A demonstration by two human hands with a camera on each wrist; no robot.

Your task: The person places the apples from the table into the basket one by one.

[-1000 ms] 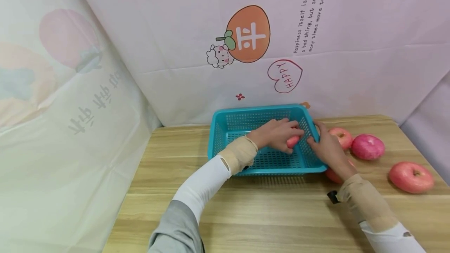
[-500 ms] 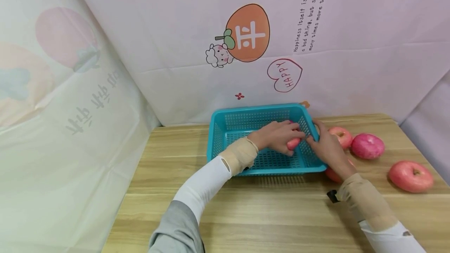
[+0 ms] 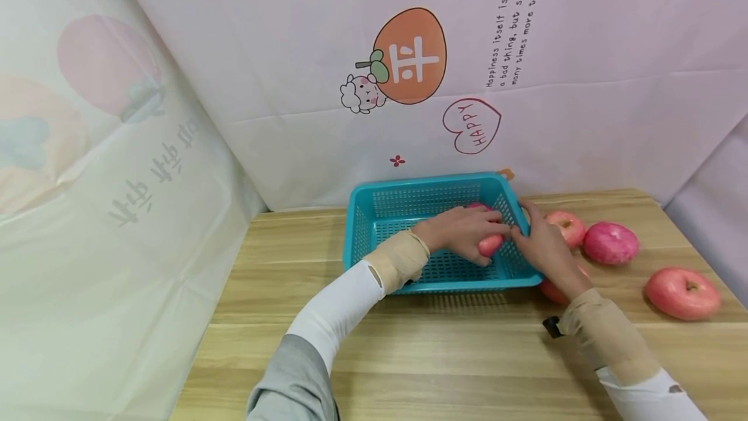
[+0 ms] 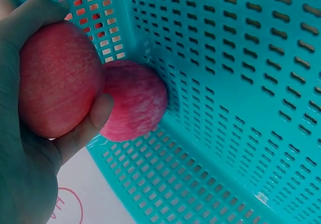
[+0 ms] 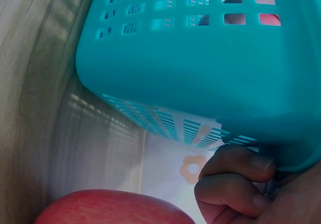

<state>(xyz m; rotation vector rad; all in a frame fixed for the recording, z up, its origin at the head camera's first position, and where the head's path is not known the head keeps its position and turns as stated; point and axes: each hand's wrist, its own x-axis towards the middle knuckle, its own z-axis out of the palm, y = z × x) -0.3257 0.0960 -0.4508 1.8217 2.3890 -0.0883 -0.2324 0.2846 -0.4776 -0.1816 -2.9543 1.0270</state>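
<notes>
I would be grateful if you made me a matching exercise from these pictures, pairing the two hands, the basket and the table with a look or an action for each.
Things:
1. left hand
2. right hand
3. basket
4. table

Looks and actions:
A. gripping the basket
B. wood-grained
C. holding an apple
D. turquoise, full of holes

Right pairs: 1-C, 2-A, 3-D, 4-B

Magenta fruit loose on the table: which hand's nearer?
Right. The right hand holds the basket at its right rim, left of the magenta fruit in the head view; the left hand is farther left, inside the basket, holding an apple.
</notes>
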